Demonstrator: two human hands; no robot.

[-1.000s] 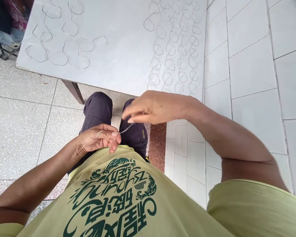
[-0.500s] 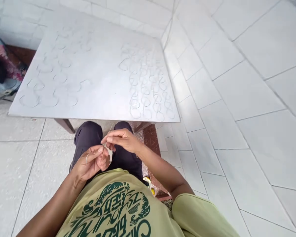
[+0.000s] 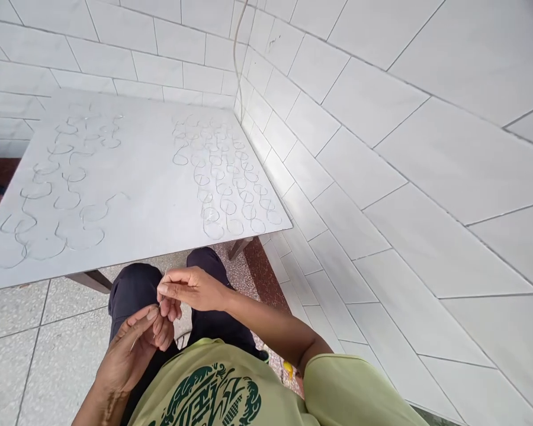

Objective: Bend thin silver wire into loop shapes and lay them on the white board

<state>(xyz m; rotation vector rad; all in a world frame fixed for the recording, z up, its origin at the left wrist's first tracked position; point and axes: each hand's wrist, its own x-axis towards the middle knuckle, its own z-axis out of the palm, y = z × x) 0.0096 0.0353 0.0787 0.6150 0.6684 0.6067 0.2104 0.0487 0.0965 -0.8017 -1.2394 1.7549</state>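
Observation:
Over my lap, my left hand (image 3: 131, 346) and my right hand (image 3: 190, 289) are close together, each with thumb and fingers pinched on a thin wire (image 3: 134, 342). A short end of it sticks up past the right fingertips, and another bit curves across the left hand. Fingers hide most of its length, so I cannot tell its full shape. Beyond my knees, on the white tabletop (image 3: 146, 207), lie many bent wires: loose S-shaped curves (image 3: 73, 192) at the left and rows of rounder loops (image 3: 224, 189) at the right.
White tiled walls (image 3: 382, 195) meet behind the table and run along its right side. A cable (image 3: 236, 53) hangs in the corner. Table legs (image 3: 91, 280) stand near my knees. A small yellow object (image 3: 288, 370) is low at my right, partly hidden by my arm.
My view has shifted, bringing the table lower and further left in the picture. Both hands still pinch the wire, with the right hand now a little higher relative to the left.

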